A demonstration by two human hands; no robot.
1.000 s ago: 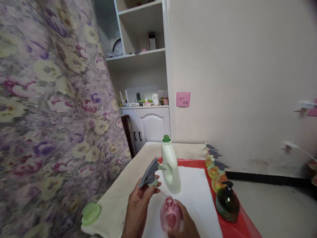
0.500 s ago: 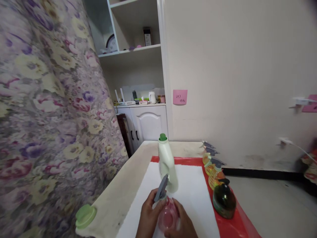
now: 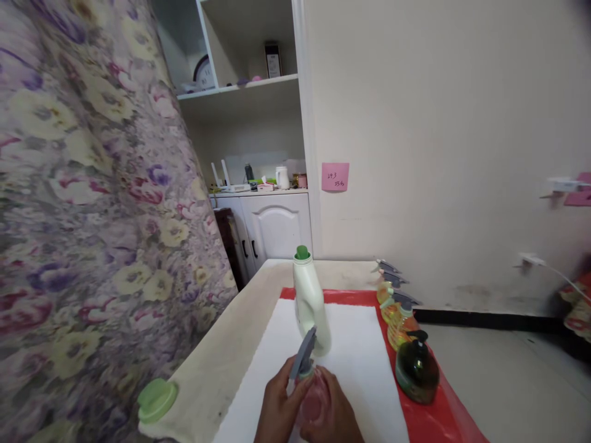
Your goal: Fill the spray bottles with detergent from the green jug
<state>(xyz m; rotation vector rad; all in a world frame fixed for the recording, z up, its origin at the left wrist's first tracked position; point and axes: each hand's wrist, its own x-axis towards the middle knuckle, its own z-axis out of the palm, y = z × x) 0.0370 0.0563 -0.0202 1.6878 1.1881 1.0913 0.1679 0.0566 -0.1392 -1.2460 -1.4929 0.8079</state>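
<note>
A small pink clear bottle [image 3: 314,400] stands low at the frame's bottom over a white sheet [image 3: 355,344]. My right hand [image 3: 335,412] wraps round its body. My left hand [image 3: 277,409] grips the neck, where a grey spray trigger head [image 3: 305,354] sits on the bottle's mouth. Just behind stands a white jug [image 3: 311,304] with a green open spout.
A red tray [image 3: 443,418] lies under the white sheet on a beige table. Along its right side stand several orange spray bottles [image 3: 394,311] and a dark green pump bottle [image 3: 417,369]. A green cap [image 3: 156,400] rests at the table's left corner. A floral curtain hangs to the left.
My left hand brought the grey spray head from the air down onto the pink bottle's mouth. Both hands now close round the bottle.
</note>
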